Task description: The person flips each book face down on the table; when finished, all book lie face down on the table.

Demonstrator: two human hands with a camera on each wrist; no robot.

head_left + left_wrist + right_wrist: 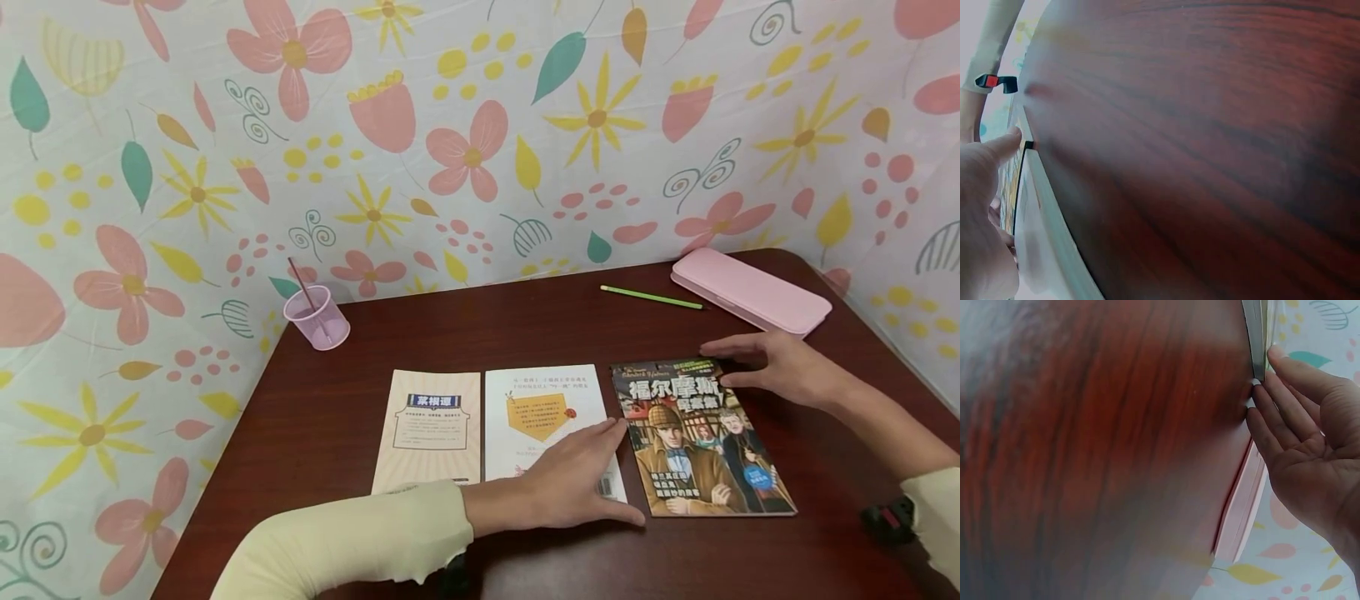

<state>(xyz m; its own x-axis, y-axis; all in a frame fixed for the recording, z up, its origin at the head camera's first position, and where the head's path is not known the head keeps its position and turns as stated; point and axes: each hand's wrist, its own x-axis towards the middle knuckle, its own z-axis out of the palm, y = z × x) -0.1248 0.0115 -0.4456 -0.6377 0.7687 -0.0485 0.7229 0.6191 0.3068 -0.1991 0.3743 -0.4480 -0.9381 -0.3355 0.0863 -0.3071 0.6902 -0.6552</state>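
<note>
An illustrated book (697, 450) with a dark cover and large white Chinese characters lies on the right of the table. My left hand (566, 479) stretches over the white book (540, 400) beside it, fingers extended and fingertips at the illustrated book's left edge. In the left wrist view, the left thumb (1005, 145) reaches out near the books' front edge. My right hand (787, 371) is at the illustrated book's top right corner, its thumb close over the cover. The right wrist view shows fairly straight right fingers (1285, 412) at the book's edge.
A cream book (431, 425) lies left of the white one. At the back left stands a lilac cup (318, 321) with a thin stick in it. A green pencil (651, 297) and a pink case (750, 292) lie at the back right, before a floral curtain (465, 225).
</note>
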